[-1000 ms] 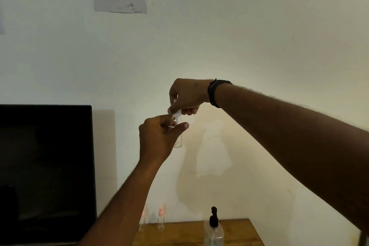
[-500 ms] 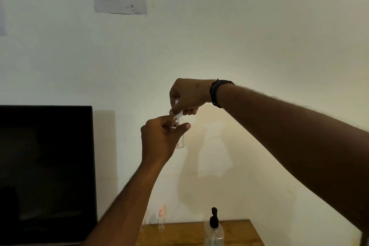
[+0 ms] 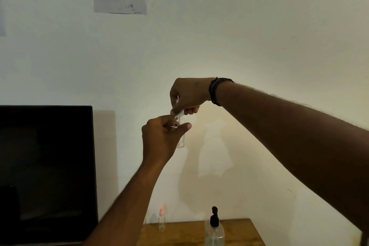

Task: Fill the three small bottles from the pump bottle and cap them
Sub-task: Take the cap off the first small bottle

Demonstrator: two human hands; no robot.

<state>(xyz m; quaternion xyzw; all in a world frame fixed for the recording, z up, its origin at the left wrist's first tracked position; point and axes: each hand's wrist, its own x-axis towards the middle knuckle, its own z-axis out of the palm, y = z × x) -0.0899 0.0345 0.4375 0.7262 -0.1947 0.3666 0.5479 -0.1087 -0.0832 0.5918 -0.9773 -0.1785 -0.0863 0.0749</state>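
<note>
Head view: left hand (image 3: 159,140) grips a small bottle (image 3: 181,140) aloft, right hand (image 3: 187,96) pinching its white cap (image 3: 180,113) at the neck.
A cross-threaded or fumbled cap could spill or drop it. Count: one bottle held, at least one pink-capped bottle (image 3: 162,219) and one pump bottle (image 3: 214,229) at the table's (image 3: 239,233) back edge.

Clear small bottle (image 3: 181,140) upright, white cap (image 3: 180,113) atop.
</note>
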